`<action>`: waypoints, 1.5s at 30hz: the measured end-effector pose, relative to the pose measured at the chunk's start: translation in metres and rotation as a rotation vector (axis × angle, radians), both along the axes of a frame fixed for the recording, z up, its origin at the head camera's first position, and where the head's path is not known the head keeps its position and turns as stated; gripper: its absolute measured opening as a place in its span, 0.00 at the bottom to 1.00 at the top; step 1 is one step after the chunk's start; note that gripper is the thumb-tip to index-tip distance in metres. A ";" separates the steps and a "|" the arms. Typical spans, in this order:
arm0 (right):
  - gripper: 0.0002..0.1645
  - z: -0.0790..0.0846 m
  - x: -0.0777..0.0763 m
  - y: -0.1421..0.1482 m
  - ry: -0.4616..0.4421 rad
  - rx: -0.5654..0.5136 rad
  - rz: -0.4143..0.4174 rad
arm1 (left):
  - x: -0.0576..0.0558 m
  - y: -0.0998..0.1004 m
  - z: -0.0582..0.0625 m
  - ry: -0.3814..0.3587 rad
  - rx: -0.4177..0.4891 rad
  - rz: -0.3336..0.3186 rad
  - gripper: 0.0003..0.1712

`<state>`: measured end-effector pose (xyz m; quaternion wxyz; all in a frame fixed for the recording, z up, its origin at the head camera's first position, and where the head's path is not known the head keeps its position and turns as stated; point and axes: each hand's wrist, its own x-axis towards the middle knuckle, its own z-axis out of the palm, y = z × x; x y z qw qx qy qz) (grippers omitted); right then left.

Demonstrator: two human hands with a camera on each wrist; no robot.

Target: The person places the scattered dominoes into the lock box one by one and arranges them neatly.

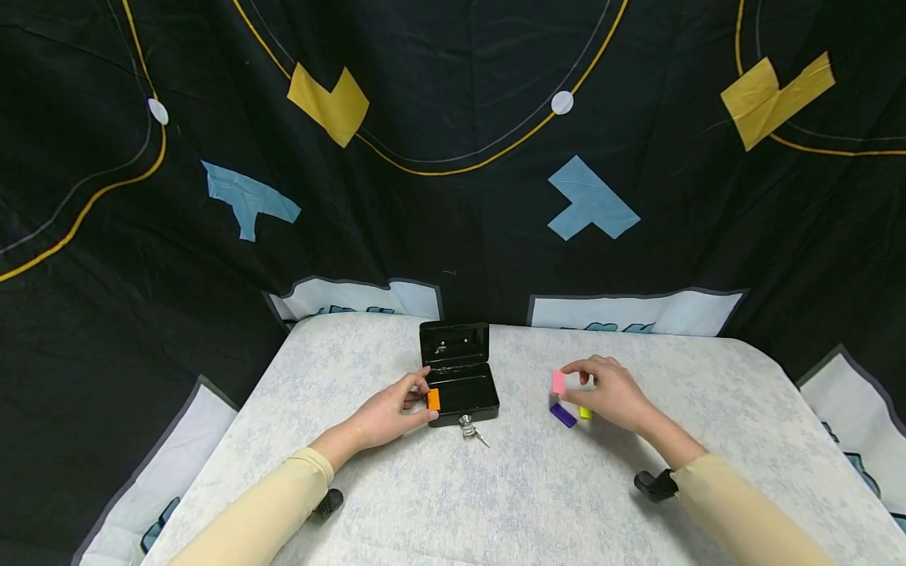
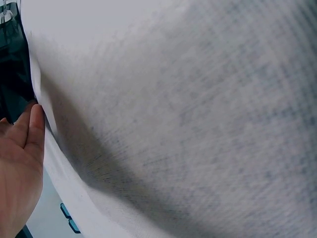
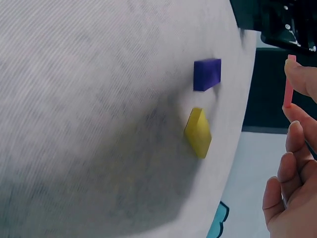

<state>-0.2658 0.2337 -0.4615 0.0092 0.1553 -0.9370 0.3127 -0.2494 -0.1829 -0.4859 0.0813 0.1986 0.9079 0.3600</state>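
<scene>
Two hands are recorded in the head view, both at work over a table covered with a pale patterned cloth (image 1: 425, 503). By the left hand (image 1: 392, 410), an orange block (image 1: 434, 400) is pinched between thumb and fingers; it is seen against the left wall of a black metal box (image 1: 463, 393), and whether the wall is touched by it cannot be told. The box's lid (image 1: 454, 344) is raised, and keys (image 1: 469, 429) are found at the lock on the front face. By the right hand (image 1: 610, 391), a pink block (image 1: 557, 382) is gripped upright between thumb and forefinger, to the right of the box and well apart from it. Just below that grip, a purple block (image 1: 563, 416) and a yellow block (image 1: 585, 413) are noted near each other. A black backdrop (image 1: 453, 228) is hung behind the table.

In the left wrist view, most of the frame is filled by blurred cloth. Only part of the left hand is shown at the left edge, and its grip cannot be verified from this angle.

In the right wrist view, the pink block is seen edge-on, held between thumb and forefinger, with the other fingers loosely bent. The purple and yellow blocks are rested on the cloth, apart from each other. Part of the box is shown at the upper right.
</scene>
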 end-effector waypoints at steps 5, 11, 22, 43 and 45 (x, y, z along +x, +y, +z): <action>0.23 0.002 -0.001 -0.010 -0.009 -0.014 0.015 | 0.000 0.000 0.000 0.000 0.001 -0.003 0.24; 0.23 0.006 -0.001 -0.022 0.012 -0.026 0.039 | -0.001 0.000 -0.001 -0.006 0.003 -0.006 0.24; 0.23 0.007 -0.004 -0.036 0.036 -0.001 0.072 | 0.000 0.000 -0.001 -0.008 0.003 -0.002 0.25; 0.23 0.009 -0.009 -0.070 0.068 -0.009 0.142 | -0.001 -0.001 -0.001 -0.009 0.004 0.001 0.25; 0.22 0.009 -0.010 -0.074 0.071 -0.007 0.145 | -0.001 -0.001 -0.002 -0.012 0.003 0.003 0.25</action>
